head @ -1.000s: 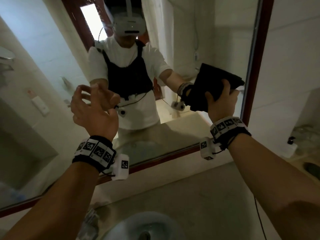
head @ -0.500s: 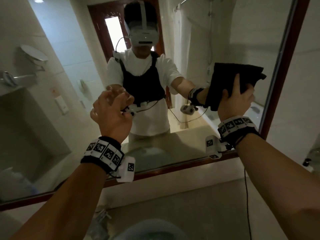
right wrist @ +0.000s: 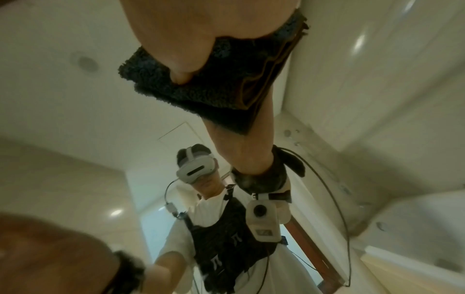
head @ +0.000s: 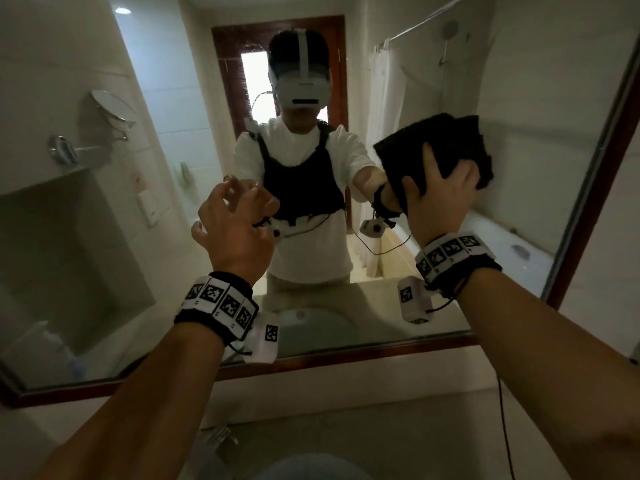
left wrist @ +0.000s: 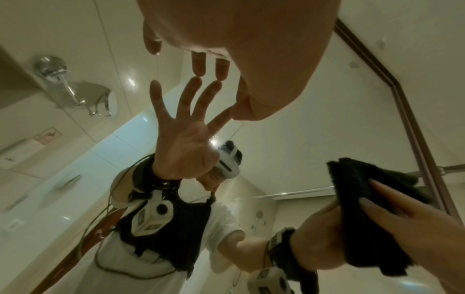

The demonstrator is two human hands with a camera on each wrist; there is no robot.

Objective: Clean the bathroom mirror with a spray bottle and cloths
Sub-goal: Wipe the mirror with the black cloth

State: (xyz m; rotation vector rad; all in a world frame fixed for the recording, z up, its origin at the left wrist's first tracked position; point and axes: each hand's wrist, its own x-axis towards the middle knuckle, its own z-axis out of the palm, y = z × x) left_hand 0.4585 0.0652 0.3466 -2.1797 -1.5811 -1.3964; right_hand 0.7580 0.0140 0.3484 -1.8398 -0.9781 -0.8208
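Step in hand: wiping the mirror (head: 519, 98) glass with the dark cloth (head: 446, 147), judged from the pad lying flat against it
Right hand (head: 440, 199): upper right of the head view, fingers spread over the back of the folded cloth and pressing it to the glass; the thumb pins its lower left edge
Cloth: folded into a thick pad of several layers, as the right wrist view shows at its top centre; it sits high on the right part of the mirror, near the red-brown frame (head: 602, 161)
Left hand (head: 235, 223): centre of the head view, holding nothing, fingers straight and fanned; in the left wrist view the fingertips (left wrist: 198, 65) meet their own reflection, so they seem to be touching the glass, though the wide lens makes contact hard to confirm
Doing it well: keep the palm flat so the whole pad bears evenly, and work in overlapping passes out to the frame edge
Risk: bare fingertips on the glass would likely leave prints; better lifted off, or that patch wiped last
Spray bottle: not in any view
Below: the basin (head: 304, 465) and tap (head: 221, 438) sit at the bottom centre of the head view
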